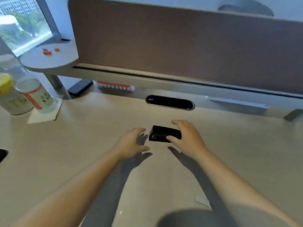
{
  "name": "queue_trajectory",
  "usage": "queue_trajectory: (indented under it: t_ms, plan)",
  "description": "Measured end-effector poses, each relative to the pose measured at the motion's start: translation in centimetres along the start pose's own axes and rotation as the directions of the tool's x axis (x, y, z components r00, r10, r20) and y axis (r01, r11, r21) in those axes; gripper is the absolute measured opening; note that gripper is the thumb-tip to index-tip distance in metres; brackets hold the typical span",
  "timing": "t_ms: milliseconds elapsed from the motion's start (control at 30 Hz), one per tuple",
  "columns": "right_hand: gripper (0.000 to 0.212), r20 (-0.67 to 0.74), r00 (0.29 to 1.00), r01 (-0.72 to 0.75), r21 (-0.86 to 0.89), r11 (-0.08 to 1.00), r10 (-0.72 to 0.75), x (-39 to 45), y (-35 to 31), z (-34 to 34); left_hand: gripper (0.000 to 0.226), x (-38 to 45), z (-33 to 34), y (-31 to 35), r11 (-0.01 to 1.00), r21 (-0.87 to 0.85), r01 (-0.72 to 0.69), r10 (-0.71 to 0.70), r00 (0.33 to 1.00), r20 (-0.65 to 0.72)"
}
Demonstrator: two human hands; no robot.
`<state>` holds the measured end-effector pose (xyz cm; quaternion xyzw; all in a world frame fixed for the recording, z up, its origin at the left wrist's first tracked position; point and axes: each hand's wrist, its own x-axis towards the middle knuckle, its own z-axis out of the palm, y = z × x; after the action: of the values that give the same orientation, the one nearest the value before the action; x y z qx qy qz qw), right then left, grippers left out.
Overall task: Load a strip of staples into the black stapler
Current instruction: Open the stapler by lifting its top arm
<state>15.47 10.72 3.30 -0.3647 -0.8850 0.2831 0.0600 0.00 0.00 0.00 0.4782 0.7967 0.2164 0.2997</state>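
The black stapler (161,133) lies closed on the light wooden desk (82,153), in the middle of the head view. My right hand (186,138) cups its right end, thumb against the near side and fingers curled over the far side. My left hand (132,143) hovers just left of the stapler, fingers apart, holding nothing and not touching it. A small pale grey strip-like piece (202,200) lies on the desk near my right forearm; it is too blurred to tell whether it is staples.
A brown partition (180,46) closes off the back, with a black cable slot (169,102) below it. A red and white bar (114,86) and a dark flat object (80,86) lie at the back. Bottles and a glass (36,95) stand far left.
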Motion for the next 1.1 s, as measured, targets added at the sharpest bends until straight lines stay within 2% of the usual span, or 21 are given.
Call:
queue_trajectory:
  t_ms: [167,300,467,600,700,800,900,1100]
  plan:
    - [0.054,0.010,1.000,0.006,-0.017,1.000,-0.006,2.5,0.4,2.2,0.075,3.5,1.2,-1.0,0.997,-0.028,-0.067,0.065,0.996,-0.069]
    - [0.048,-0.011,1.000,0.017,0.001,1.000,-0.017,3.2,1.2,3.6,0.062,4.8,2.3,-2.1,0.989,-0.013,-0.148,0.146,0.983,-0.115]
    - [0.039,-0.061,0.998,0.037,0.057,0.998,-0.034,3.4,1.8,4.4,0.034,5.5,2.6,-1.9,0.991,-0.029,-0.130,0.125,0.983,-0.134]
    - [0.035,-0.082,0.995,0.066,0.062,0.996,-0.061,3.5,2.0,4.6,0.033,5.4,2.8,-2.1,0.988,-0.065,-0.137,0.127,0.981,-0.146]
    - [0.031,-0.081,0.996,0.041,0.210,0.977,-0.025,3.6,1.8,4.1,0.033,5.4,2.9,-2.2,0.988,-0.069,-0.137,0.123,0.977,-0.176]
    - [0.025,-0.050,0.999,0.028,0.412,0.911,-0.008,3.2,1.6,3.4,0.035,5.3,2.9,-2.1,0.989,-0.060,-0.133,0.121,0.978,-0.169]
    - [0.024,-0.001,0.999,-0.030,0.706,0.707,0.044,2.8,1.3,2.6,0.035,5.2,2.8,-2.0,0.989,-0.028,-0.143,0.136,0.977,-0.165]
    - [0.024,-0.082,0.992,0.016,0.827,0.561,0.093,2.5,2.1,1.4,0.039,5.0,2.8,-1.9,0.988,0.050,-0.147,0.154,0.975,-0.160]
